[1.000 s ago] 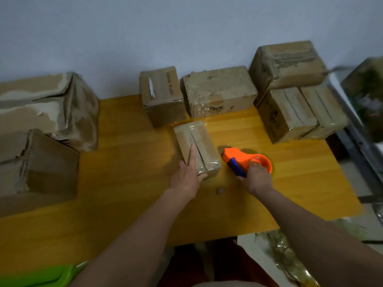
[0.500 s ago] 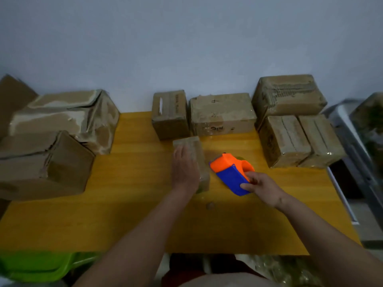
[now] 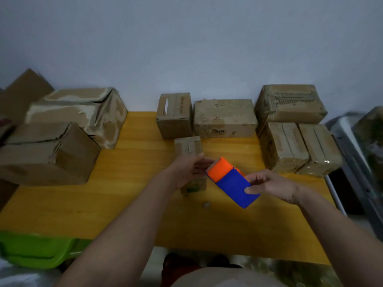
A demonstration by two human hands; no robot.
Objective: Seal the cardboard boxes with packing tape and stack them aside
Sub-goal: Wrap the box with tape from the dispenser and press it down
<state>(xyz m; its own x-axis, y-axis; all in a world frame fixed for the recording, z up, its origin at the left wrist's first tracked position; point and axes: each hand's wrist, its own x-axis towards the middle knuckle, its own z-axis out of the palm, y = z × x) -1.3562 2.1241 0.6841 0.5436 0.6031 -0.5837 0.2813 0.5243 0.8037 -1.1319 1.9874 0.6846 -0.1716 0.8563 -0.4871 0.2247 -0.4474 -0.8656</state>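
Change: tape dispenser (image 3: 232, 181) lifted off the table (image 3: 132, 183) since a second ago; left hand off the box top.
Right hand (image 3: 271, 186): fingers curled, gripping the dispenser's blue end.
Left hand (image 3: 189, 170): fingers extended, loose, at the orange end.
Small box (image 3: 188, 147): on the table, partly behind the left hand.
Around: worn, taped cardboard boxes (image 3: 224, 118) along the wall.

Dim, flat indoor light; soft focus overall; wide-angle bending, blur at edges.
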